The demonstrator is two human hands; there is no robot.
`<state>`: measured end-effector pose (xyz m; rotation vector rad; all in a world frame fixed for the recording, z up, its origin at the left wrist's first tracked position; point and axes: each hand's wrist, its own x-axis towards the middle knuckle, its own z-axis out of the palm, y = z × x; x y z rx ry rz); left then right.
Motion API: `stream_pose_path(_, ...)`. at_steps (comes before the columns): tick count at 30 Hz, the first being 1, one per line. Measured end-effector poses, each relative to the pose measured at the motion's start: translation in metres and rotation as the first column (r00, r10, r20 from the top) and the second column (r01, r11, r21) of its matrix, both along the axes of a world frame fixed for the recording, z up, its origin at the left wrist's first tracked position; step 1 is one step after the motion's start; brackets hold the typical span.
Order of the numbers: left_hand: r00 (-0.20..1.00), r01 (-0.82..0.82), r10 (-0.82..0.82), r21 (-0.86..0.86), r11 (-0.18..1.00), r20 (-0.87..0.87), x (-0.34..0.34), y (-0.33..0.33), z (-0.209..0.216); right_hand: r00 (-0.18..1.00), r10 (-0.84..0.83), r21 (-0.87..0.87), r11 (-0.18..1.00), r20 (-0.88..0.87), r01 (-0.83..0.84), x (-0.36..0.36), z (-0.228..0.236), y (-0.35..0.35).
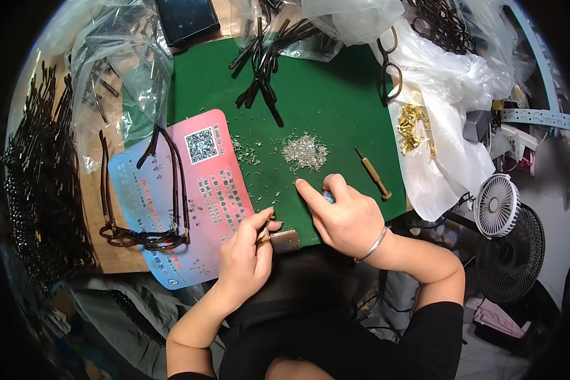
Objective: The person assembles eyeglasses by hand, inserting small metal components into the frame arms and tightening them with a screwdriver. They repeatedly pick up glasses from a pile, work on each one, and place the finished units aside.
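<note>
My left hand [244,256] is closed in a pinch at the near edge of the green mat [342,95]. A small brownish piece shows between its fingers, too covered to name. My right hand [348,218], with a silver bangle at the wrist, is curled around a small blue object [328,196], mostly hidden by the fingers. Its index finger stretches to the near side of a heap of tiny silver screws [305,152]. Loose screws lie scattered left of the heap. Beside my left hand, a brown textured block [285,240] sits at the mat's edge.
Eyeglass frames [142,237] rest on a pink and blue printed sheet [215,133]. Dark temple arms [259,76] lie at the back, with bundles [50,183] at far left. A yellow-handled screwdriver [373,177], gold-coloured parts [415,130] and a white fan [497,206] are right.
</note>
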<state>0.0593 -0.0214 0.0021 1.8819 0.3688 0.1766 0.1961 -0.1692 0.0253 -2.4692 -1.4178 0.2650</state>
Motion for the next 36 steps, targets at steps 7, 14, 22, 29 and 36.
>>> stream_pose_path(7, 0.979, -0.081, 0.021, -0.294, 0.952, -0.202, -0.009, 0.005, 0.012, 0.996, -0.005, 0.036, 0.999, 0.087, 0.002, 0.001, -0.005, -0.001)
stream_pose_path(14, 0.987, -0.12, 0.079, -0.331, 0.936, -0.137, -0.006, 0.01, 0.008, 0.996, 0.003, -0.01, 1.0, 0.085, -0.002, 0.0, -0.002, 0.002)
stream_pose_path(22, 0.968, -0.169, 0.085, -0.361, 0.917, -0.236, -0.008, 0.009, 0.007, 0.871, -0.001, -0.037, 0.999, -0.491, -0.02, 0.0, 0.016, 0.007)
stream_pose_path(29, 0.989, -0.127, 0.131, 0.052, 0.99, -0.075, -0.008, 0.001, 0.003, 0.79, 0.151, 0.133, 0.987, -0.594, -0.089, -0.018, 0.02, 0.023)
stream_pose_path(36, 0.988, -0.153, 0.143, 0.256, 0.955, 0.057, -0.009, -0.011, -0.006, 0.74, 0.102, 0.19, 0.981, -0.665, 0.036, -0.021, 0.008, 0.024)
